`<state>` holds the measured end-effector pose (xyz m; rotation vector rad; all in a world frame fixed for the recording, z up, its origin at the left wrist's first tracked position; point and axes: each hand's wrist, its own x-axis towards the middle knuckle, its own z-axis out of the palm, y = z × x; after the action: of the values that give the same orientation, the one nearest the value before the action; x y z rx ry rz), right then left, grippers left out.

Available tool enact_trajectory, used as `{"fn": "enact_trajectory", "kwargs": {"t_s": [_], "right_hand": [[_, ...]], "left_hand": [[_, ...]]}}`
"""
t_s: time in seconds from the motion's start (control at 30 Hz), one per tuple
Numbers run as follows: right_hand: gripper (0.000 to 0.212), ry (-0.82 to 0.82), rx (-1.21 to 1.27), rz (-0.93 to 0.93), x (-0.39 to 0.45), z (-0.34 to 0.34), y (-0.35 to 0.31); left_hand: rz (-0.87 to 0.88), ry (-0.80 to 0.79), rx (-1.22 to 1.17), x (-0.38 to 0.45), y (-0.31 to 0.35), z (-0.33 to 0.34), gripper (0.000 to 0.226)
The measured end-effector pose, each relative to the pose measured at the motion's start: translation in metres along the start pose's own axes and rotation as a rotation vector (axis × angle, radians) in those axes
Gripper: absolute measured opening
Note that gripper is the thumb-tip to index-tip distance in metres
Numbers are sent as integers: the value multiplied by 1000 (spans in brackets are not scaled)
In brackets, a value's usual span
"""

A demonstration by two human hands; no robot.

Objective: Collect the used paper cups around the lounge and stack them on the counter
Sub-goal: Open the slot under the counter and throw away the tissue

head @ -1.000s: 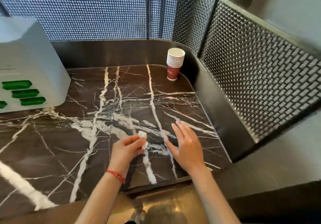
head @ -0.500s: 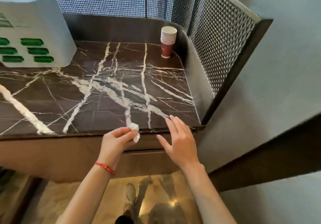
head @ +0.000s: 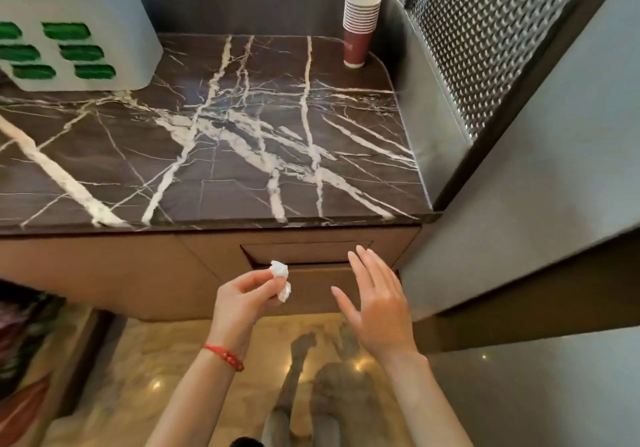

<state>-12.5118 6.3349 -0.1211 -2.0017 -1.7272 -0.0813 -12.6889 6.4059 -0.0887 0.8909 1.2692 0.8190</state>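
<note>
— Dark marble with white veins is seen across the worktop (head: 242, 155), and metal mesh panels (head: 485, 30) are set along its back and right side. What is placed on it?

— 1 stack of paper cups (head: 360, 27) is stood upright in the far right corner, close to the raised grey edge. The bottom cup is dark red with a white base band; above it only white rolled rims are shown, nested tightly. The top cup's white inside is visible.

— Can any writing be read?

— A small pale mark is printed on the red cup, but it is too blurred to be read. At the far left a white unit with green slots (head: 69, 30) is stood; no label can be made out.

— How are the hands held?

— Both are held below the worktop's front edge, before a recessed brown panel (head: 308, 252). A crumpled white tissue (head: 281, 278) is pinched by the left hand (head: 242, 299), its fingers (head: 256, 278) closed on it; a red bracelet (head: 225, 356) is worn at that wrist. The right hand (head: 375, 304) is held open, fingers (head: 363, 266) spread apart, nothing being touched. The cups are well apart from both.
</note>
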Motion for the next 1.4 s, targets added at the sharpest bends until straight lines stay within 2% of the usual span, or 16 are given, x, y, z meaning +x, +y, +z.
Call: {"fn": "enact_trajectory", "kwargs": {"t_s": [0.17, 0.33, 0.7, 1.0, 1.07, 1.13, 1.23, 1.4], "right_hand": [[52, -12, -28, -54, -6, 46, 3], [59, -105, -93, -35, -8, 92, 7], [56, -133, -111, -19, -2, 189, 47], [53, -87, -148, -33, 3, 212, 63], [54, -83, -154, -44, 4, 214, 65], [59, -108, -145, -37, 6, 217, 66], [64, -146, -148, -21, 11, 221, 67], [64, -115, -151, -23, 18, 226, 68]], "left_hand": [[-64, 54, -89, 29, -29, -14, 13], [-81, 45, -69, 60, -64, -12, 14], [-87, 102, -96, 133, -134, -6, 20], [-49, 1, -140, 166, -160, 1, 27], [-41, -21, -168, 170, -162, 3, 19], [-36, -24, -184, 175, -165, 4, 14], [-31, -13, -181, 183, -168, 5, 24], [-36, -9, -140, 197, -171, 10, 23]]}}
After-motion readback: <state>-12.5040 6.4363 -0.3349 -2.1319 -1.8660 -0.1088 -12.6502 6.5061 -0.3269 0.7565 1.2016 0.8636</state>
